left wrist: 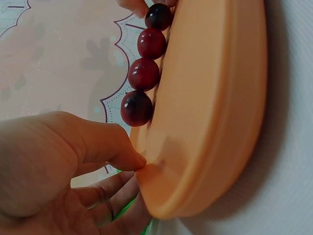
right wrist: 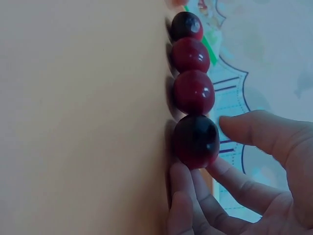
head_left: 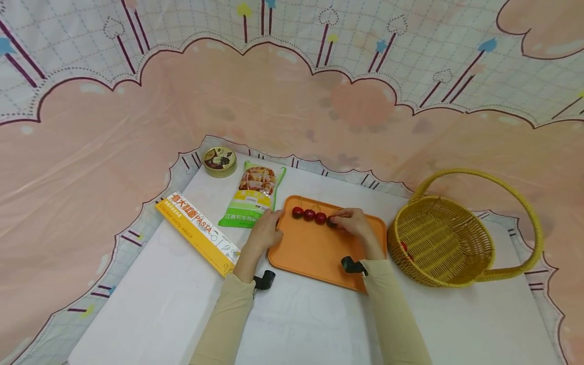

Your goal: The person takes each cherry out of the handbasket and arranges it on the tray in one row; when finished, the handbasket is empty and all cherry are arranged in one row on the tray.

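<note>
A row of dark red cherries (head_left: 309,215) with stems lies along the far side of an orange tray (head_left: 301,253). My left hand (head_left: 264,230) grips the tray's left rim, thumb on top and the other fingers at its outer side, as the left wrist view shows. My right hand (head_left: 355,223) is at the row's right end, its thumb and fingers around the last cherry (right wrist: 196,142). That cherry is blackish on top and red below, and it sits against its neighbour (right wrist: 194,93). In the left wrist view, the cherry nearest my left thumb (left wrist: 136,108) is also partly blackish.
Right of the tray stands a yellow wicker basket (head_left: 397,258) with a tall handle and something red inside. To the left are a green and yellow food packet (head_left: 253,195), a pasta box (head_left: 196,230) and a round tin (head_left: 220,162). A patterned curtain (head_left: 274,101) hangs behind the white table.
</note>
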The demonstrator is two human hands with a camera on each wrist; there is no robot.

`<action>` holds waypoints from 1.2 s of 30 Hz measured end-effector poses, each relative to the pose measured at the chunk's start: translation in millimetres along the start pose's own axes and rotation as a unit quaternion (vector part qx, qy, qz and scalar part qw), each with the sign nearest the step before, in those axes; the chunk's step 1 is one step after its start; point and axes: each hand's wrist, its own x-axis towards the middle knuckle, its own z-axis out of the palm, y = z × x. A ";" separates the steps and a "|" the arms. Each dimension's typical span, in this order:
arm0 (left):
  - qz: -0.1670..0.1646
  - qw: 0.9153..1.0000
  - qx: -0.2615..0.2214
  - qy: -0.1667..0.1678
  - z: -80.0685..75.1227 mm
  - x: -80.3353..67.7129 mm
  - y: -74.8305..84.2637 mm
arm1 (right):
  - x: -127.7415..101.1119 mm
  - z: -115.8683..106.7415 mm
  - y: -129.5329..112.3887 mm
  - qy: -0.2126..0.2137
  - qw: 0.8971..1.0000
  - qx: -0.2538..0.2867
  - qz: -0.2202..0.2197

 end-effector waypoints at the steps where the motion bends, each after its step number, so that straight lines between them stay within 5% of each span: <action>1: -0.001 1.000 0.000 0.000 -0.3 -0.2 0.2 | 0.0 -0.2 0.2 0.001 1.000 0.002 0.001; 20: -0.006 1.000 0.003 -0.004 -1.1 -0.5 1.9 | -2.6 -10.4 4.3 0.021 0.999 0.006 0.024; 26: -0.012 1.000 -0.006 -0.010 -0.6 0.7 2.7 | -14.0 -24.8 0.8 0.018 1.000 -0.023 -0.005; 36: -0.011 1.000 -0.005 -0.014 0.3 1.2 0.5 | -43.7 -64.4 -13.8 0.001 0.999 0.004 -0.053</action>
